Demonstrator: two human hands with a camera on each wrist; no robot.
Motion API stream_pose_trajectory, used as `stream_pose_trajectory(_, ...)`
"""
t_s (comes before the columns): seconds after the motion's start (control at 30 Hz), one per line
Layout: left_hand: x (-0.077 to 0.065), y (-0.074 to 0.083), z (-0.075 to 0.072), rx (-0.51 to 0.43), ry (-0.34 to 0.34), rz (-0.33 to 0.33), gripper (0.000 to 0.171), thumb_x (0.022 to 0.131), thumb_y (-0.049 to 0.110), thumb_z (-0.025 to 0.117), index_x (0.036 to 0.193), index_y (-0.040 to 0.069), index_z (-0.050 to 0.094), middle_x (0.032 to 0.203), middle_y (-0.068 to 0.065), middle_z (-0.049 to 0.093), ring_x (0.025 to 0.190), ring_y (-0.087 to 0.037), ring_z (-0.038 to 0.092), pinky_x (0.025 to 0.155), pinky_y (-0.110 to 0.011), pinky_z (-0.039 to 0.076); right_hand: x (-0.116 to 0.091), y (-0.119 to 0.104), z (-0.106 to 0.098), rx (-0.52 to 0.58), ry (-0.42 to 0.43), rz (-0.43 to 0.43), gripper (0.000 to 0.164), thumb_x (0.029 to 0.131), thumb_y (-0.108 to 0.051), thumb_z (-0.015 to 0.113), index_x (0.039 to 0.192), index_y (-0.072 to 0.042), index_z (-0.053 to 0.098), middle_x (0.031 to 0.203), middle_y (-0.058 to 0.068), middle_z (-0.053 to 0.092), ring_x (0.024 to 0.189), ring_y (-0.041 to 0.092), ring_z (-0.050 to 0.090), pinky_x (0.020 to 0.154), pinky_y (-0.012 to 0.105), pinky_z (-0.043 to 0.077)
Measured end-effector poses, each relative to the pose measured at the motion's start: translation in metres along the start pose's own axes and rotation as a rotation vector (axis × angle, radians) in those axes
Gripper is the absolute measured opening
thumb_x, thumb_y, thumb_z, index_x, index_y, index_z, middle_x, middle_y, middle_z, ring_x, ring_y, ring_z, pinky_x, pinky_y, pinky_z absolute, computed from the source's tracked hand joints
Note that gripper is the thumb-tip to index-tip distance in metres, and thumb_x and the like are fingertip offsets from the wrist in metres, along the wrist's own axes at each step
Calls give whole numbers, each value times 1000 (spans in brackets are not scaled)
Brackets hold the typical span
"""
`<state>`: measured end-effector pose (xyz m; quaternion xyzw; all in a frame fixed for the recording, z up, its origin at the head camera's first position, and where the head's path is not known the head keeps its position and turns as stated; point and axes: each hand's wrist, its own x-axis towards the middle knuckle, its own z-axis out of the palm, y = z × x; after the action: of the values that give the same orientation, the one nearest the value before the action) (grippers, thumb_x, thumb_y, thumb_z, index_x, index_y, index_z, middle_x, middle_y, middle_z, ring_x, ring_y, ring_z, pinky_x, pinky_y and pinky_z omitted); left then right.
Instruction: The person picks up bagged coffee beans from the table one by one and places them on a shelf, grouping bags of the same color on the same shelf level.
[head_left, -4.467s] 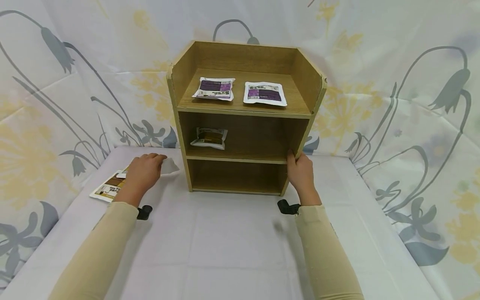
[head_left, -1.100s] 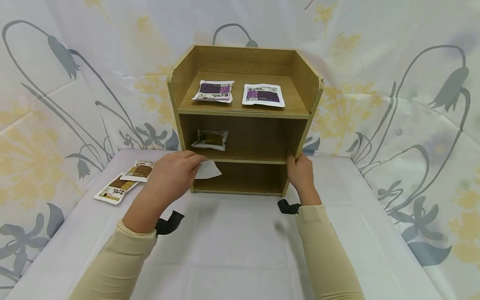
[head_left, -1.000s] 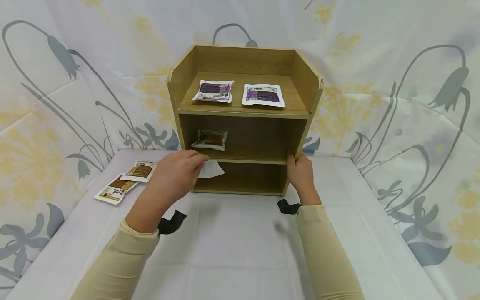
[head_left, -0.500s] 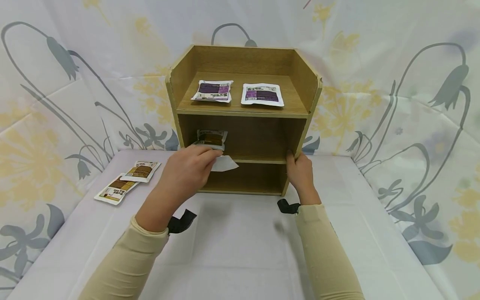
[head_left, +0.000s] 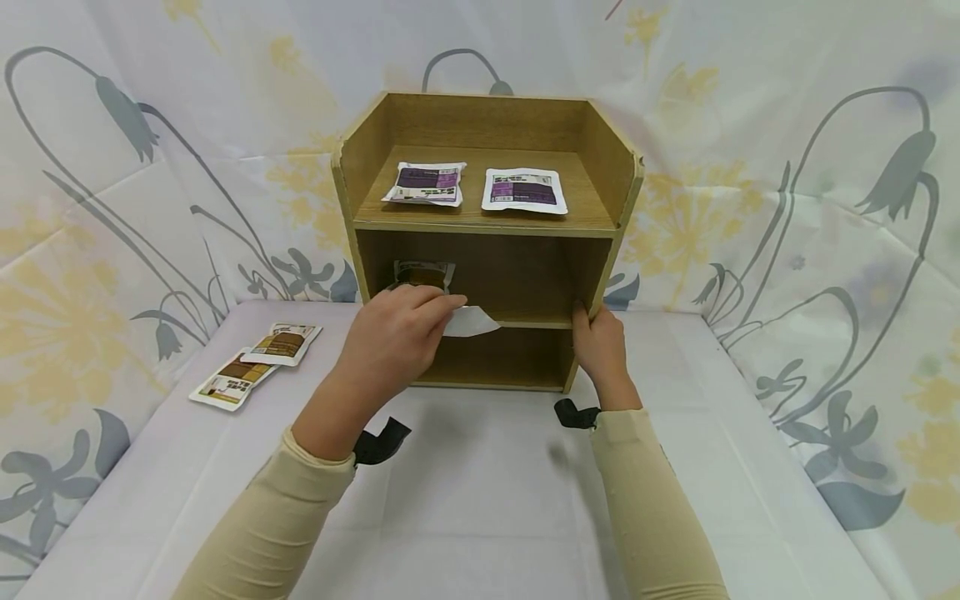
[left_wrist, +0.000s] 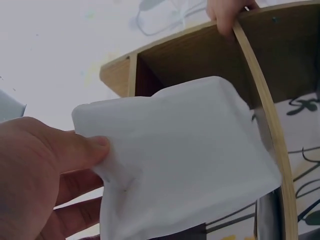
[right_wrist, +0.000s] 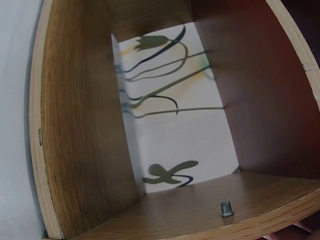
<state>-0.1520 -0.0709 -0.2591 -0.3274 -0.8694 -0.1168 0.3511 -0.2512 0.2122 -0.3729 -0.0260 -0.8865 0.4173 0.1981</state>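
Note:
My left hand (head_left: pixel 397 342) pinches a flat packaged food pouch (head_left: pixel 471 322) by one edge, in front of the middle shelf. Its plain white back (left_wrist: pixel 185 155) faces the left wrist camera, thumb on top; its printed side is hidden. Behind this hand, a brown-and-white pouch (head_left: pixel 423 273) lies at the left of the middle shelf, partly covered. My right hand (head_left: pixel 602 350) grips the right side panel of the small wooden shelf unit (head_left: pixel 483 226) at the middle board's height. In the right wrist view, only a bit of its fingers (right_wrist: pixel 300 230) shows under the panel edge.
Two purple-and-white pouches (head_left: pixel 427 183) lie on the unit's top level. At the left, two brown-and-white pouches (head_left: pixel 281 344) overlap on the white tablecloth (head_left: pixel 480 492). A small metal peg (right_wrist: pixel 226 208) sticks out of the panel's inner face. Flowered cloth (head_left: pixel 750 208) hangs behind.
My left hand has carried the white-backed pouch rightward from beside the left pouches to the front of the middle shelf, rising slightly. The right hand has stayed on the side panel.

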Motion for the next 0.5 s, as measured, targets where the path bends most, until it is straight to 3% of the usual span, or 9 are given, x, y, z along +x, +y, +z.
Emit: stream_pose_trajectory(0.5,14,7,17,-49,80,30,22,91,7,64,111,10,73,98,-6,73,88,-24,69,77,-36,57,-1,-1,-1,-1,-2,-3,53,101,-43,34,111,2,61,93,24,67,82,38,66,66,48,53)
